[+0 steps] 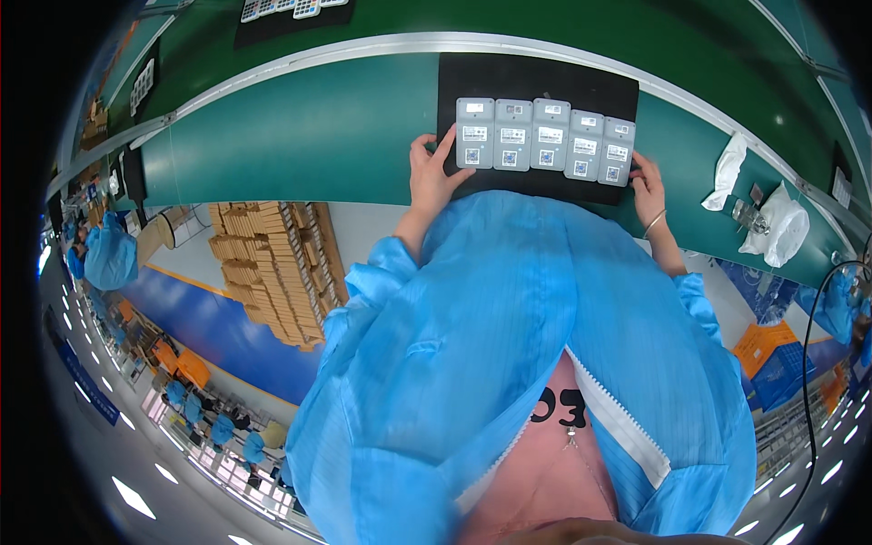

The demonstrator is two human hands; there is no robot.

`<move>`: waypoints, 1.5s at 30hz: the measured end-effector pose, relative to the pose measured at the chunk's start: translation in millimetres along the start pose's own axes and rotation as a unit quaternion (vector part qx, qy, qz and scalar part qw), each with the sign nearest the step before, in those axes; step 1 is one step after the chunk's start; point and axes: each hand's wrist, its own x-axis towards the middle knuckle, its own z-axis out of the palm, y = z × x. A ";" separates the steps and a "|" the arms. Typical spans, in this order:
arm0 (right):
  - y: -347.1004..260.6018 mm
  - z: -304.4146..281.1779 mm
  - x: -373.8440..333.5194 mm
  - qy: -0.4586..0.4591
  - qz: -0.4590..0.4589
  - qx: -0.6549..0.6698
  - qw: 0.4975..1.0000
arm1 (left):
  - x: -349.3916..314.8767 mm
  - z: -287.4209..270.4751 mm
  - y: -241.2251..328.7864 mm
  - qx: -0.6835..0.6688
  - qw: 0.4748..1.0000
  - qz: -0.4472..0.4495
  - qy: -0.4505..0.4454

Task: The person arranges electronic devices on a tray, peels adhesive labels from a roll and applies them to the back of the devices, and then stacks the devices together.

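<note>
Five grey, rectangular plastic devices [549, 137], white-labelled, side by side; left hand [430, 176] spread at one end, right hand [647, 187] opposite, grip unclear!

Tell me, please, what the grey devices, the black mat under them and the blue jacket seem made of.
Grey devices: probably moulded plastic, matt, judging by uniform colour and rounded corners.
Black mat: dull, perhaps foam or rubber; it shows hardly any reflection, texture unclear.
Blue jacket: likely thin synthetic cloth with slight sheen, given its fine stripes and soft creases.
</note>
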 end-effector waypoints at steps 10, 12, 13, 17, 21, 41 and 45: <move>24.0 -14.4 -34.0 0.016 0.087 0.115 0.989 | -4.2 8.4 31.1 -0.008 0.999 -0.014 -0.051; 33.2 -33.5 -32.6 -0.036 0.098 0.100 0.989 | -7.3 18.7 35.0 0.020 0.999 0.016 -0.022; 43.3 -40.0 -29.8 -0.023 0.105 0.100 0.989 | -5.8 20.3 34.2 0.024 0.999 0.028 -0.022; 64.2 -43.3 -19.3 0.105 0.111 0.141 0.978 | 0.1 12.6 53.5 0.078 0.993 0.085 -0.031; -6.8 -21.6 -20.2 0.094 -0.129 -0.125 0.979 | 2.8 22.2 52.8 0.129 0.977 0.164 -0.033; -41.9 45.2 -19.5 0.044 -0.240 -0.201 0.949 | 4.7 60.6 100.0 0.009 0.978 0.204 -0.039; -61.0 59.5 -24.2 0.089 -0.194 -0.042 0.976 | 6.9 62.7 100.7 -0.010 0.978 0.206 -0.016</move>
